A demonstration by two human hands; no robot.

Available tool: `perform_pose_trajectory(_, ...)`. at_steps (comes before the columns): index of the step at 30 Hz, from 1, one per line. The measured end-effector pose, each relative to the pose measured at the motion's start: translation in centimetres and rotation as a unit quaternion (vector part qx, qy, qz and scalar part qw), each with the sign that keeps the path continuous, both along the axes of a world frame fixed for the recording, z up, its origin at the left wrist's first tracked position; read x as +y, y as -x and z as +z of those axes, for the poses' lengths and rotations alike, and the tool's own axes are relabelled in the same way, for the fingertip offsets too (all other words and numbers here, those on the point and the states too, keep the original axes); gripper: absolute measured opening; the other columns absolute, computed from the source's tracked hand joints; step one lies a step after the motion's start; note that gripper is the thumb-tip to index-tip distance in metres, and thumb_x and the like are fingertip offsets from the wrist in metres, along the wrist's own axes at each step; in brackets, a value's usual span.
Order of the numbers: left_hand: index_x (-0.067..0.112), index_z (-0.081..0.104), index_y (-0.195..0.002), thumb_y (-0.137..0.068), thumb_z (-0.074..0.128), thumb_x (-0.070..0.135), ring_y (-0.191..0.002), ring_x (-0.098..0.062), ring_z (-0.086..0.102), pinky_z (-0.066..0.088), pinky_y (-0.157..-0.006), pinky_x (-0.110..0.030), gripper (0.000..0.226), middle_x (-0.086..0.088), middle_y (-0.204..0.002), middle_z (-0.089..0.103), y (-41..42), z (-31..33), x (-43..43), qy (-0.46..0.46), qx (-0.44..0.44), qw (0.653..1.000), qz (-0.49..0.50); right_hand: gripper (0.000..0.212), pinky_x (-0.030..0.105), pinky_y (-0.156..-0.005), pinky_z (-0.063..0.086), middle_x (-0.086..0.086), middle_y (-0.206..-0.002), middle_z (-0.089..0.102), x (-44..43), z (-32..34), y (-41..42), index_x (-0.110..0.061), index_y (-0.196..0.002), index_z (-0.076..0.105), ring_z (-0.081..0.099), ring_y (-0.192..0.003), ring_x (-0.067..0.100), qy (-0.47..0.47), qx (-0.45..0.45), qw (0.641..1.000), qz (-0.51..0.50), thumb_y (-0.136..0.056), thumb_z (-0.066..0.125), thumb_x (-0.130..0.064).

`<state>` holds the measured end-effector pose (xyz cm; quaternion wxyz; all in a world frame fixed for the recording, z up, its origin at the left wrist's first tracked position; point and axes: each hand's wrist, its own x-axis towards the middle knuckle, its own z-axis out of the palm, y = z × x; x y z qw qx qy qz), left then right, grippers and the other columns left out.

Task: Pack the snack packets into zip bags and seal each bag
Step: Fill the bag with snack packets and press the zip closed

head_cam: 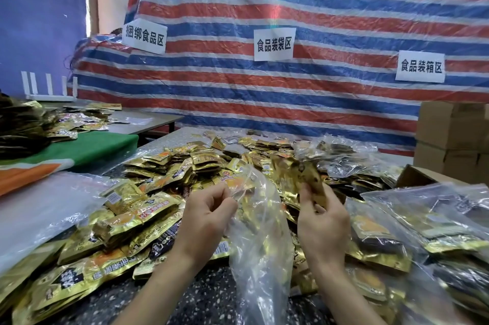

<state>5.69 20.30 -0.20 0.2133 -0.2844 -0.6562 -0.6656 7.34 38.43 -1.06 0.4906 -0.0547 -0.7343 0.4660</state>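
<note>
the zip bag (254, 232) hangs limp between the two hands, low in the middle of the view, its mouth up and its clear film crumpled. it looks nearly empty, though the gold showing through it may be the heap behind. the film is thin, soft and slippery, so it is best held at the stiffer zip rim, where the left hand (206, 216) pinches it between thumb and curled fingers. the right hand (321, 224) is apart from the left, just beside the bag's mouth, with its fingers closed round a gold snack packet (313, 179) held upright. the packet looks light, flat and slick, with crisp sealed edges that give a good hold. my guess is it will slide in easily if the mouth is kept wide.

around the hands a loose heap of packets (169, 165) covers the speckled bench (206, 298). filled bags (412, 221) lie to the right, near cardboard boxes (452, 134). a striped tarp (291, 6) with paper signs hangs behind.
</note>
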Motion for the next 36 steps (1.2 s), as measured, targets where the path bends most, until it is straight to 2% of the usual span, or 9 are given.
perform_pose_trajectory(4,0.001,0.046,-0.055,-0.074,0.058,0.020,-0.044,-0.009,0.043,0.037,-0.042,-0.021,0.028,0.002,-0.048,0.045,0.0,0.0,0.1,0.033,-0.041,0.998,0.017,0.020,0.028,-0.040,0.051,-0.005,-0.066,0.070,-0.7,2.4,-1.5,-0.017,-0.084,0.067,0.064,-0.051,0.012,0.145,0.101,0.983,0.046,-0.097,0.062,-0.032)
perform_pose_trajectory(11,0.006,0.046,-0.055,-0.082,0.063,-0.002,-0.032,-0.011,0.054,0.032,-0.032,-0.018,0.033,0.007,-0.040,0.054,0.3,-0.5,0.5,0.085,-0.133,0.987,0.035,0.020,0.020,-0.048,0.054,0.004,-0.076,0.074,-0.7,4.8,-3.4,-0.014,-0.087,0.070,0.071,-0.063,0.011,0.407,0.042,0.832,0.374,-0.088,0.064,-0.033)
perform_pose_trajectory(16,0.006,0.048,-0.059,-0.083,0.064,-0.003,-0.034,-0.019,0.053,0.038,-0.033,-0.022,0.031,0.003,-0.043,0.057,0.5,-0.5,0.5,0.092,-0.170,0.981,0.032,0.039,0.033,-0.056,0.060,0.011,-0.078,0.076,-0.7,3.6,-2.8,-0.008,-0.076,0.071,0.076,-0.075,0.022,0.233,-0.071,0.935,0.258,-0.102,0.053,-0.031)
perform_pose_trajectory(19,0.001,0.050,-0.061,-0.086,0.066,0.003,-0.035,-0.025,0.056,0.042,-0.036,-0.027,0.030,-0.005,-0.044,0.054,0.6,-0.6,0.5,0.080,-0.174,0.981,0.044,0.035,0.037,-0.050,0.059,-0.003,-0.060,0.067,-0.5,3.0,-2.9,-0.011,-0.077,0.056,0.069,-0.058,0.018,0.114,-0.090,0.979,0.143,-0.102,0.052,-0.035)
perform_pose_trajectory(23,-0.010,0.051,-0.073,-0.088,0.066,0.006,-0.037,-0.027,0.058,0.045,-0.037,-0.030,0.027,-0.014,-0.049,0.058,0.8,-0.5,0.3,0.052,-0.173,0.982,0.061,0.028,0.020,-0.036,0.030,-0.017,-0.044,0.045,-0.1,3.0,-3.1,-0.022,-0.073,0.050,0.038,-0.037,0.002,0.030,-0.091,0.992,0.088,-0.099,0.053,-0.030)
perform_pose_trajectory(26,-0.004,0.052,-0.069,-0.090,0.067,0.011,-0.036,-0.024,0.057,0.043,-0.036,-0.027,0.030,-0.009,-0.045,0.056,0.5,-0.5,0.5,0.059,-0.158,0.984,0.050,0.028,0.018,-0.038,0.035,-0.016,-0.046,0.046,-0.6,2.8,-3.0,-0.020,-0.073,0.052,0.039,-0.041,0.002,0.030,-0.137,0.984,0.112,-0.098,0.054,-0.034)
perform_pose_trajectory(30,0.005,0.058,-0.065,-0.094,0.066,0.023,-0.044,-0.013,0.056,0.045,-0.046,-0.023,0.034,0.001,-0.049,0.058,-0.1,-0.3,1.2,0.104,-0.098,0.987,0.076,0.037,0.047,-0.082,0.054,0.006,-0.082,0.066,-1.8,2.6,-2.0,-0.006,-0.104,0.060,0.066,-0.080,0.025,0.248,-0.241,0.909,0.234,-0.100,0.049,-0.041)
perform_pose_trajectory(34,0.006,0.059,-0.075,-0.097,0.060,0.030,-0.055,-0.019,0.058,0.047,-0.053,-0.032,0.033,-0.005,-0.063,0.061,-0.4,-0.2,1.4,0.104,-0.085,0.989,0.066,0.048,0.049,-0.084,0.056,0.018,-0.105,0.076,-1.9,3.0,-2.6,-0.005,-0.122,0.064,0.075,-0.093,0.032,0.433,-0.246,0.777,0.385,-0.106,0.035,-0.040)
perform_pose_trajectory(36,0.009,0.057,-0.076,-0.098,0.060,0.030,-0.053,-0.010,0.059,0.045,-0.051,-0.021,0.031,0.000,-0.062,0.060,-0.6,-0.3,1.5,0.085,-0.098,0.991,0.037,0.055,0.051,-0.088,0.055,0.017,-0.112,0.074,-1.8,2.7,-2.7,-0.007,-0.124,0.066,0.074,-0.100,0.034,0.419,-0.260,0.778,0.388,-0.107,0.030,-0.045)
